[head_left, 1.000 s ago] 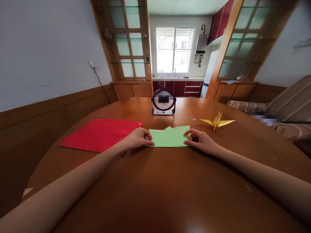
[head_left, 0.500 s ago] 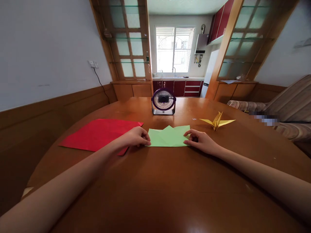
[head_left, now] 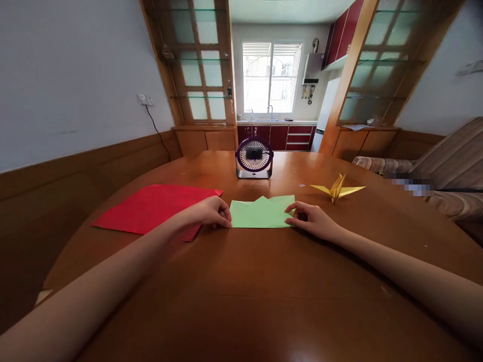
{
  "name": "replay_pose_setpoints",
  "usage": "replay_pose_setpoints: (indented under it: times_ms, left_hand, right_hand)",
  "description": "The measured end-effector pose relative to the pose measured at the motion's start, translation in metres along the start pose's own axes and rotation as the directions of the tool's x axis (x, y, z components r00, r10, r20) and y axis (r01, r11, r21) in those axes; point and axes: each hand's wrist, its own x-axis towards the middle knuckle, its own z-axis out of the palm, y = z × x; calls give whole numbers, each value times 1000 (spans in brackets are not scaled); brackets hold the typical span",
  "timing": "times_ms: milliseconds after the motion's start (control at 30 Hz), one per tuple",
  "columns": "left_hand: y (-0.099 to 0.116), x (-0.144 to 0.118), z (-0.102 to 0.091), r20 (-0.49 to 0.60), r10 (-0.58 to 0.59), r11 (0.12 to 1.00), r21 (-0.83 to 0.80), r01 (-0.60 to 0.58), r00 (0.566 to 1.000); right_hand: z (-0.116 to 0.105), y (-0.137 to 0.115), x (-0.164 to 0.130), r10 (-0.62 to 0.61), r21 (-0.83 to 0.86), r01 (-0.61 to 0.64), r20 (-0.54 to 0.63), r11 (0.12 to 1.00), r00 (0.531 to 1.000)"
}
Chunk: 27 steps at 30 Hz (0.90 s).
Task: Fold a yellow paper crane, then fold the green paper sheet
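Paper (head_left: 260, 215), green, looks only part-folded; curled left hand (head_left: 212, 211) (hold unclear from here) and open-fingered right hand (head_left: 312, 220) touch its ends.

We have a glossy brown table (head_left: 264, 286) before us, its left side curved. At its middle we see the green paper (head_left: 260, 213), folded, with a peak along its far edge. Left of that lies the red paper (head_left: 151, 206). Beyond the green paper we find a fan (head_left: 254, 155), upright; to the right, a yellow paper crane (head_left: 336, 192), wings spread.
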Motion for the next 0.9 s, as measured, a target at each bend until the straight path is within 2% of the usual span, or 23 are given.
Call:
replay_pose_setpoints:
  times_ms: [200, 433, 600, 767, 833, 900]
  left_hand:
    - [-6, 4, -4, 13, 14, 1000, -4, -14, 1000]
    - [-2, 1, -6, 77, 101, 995, -20, -100, 992]
    - [2, -4, -4, 51, 264, 953, 140, -268, 963]
    - [10, -5, 10, -47, 329, 916, 258, -307, 943]
    - [16, -3, 21, -105, 399, 874, 346, -343, 911]
    - [20, 0, 33, -186, 503, 797, 479, -369, 844]
  right_hand:
    - [0, -2, 0, 5, -19, -5, -2, 1000, 1000]
    - [0, 1, 0, -2, -19, 2, 6, 1000, 1000]
    - [0, 0, 0, -2, -35, 2, 3, 999, 1000]
    - [0, 0, 1, -2, -44, 2, 1, 999, 1000]
    - [0, 0, 1, 5, -40, -5, 1, 999, 1000]
    - [0, 0, 1, 8, -34, -8, 3, 999, 1000]
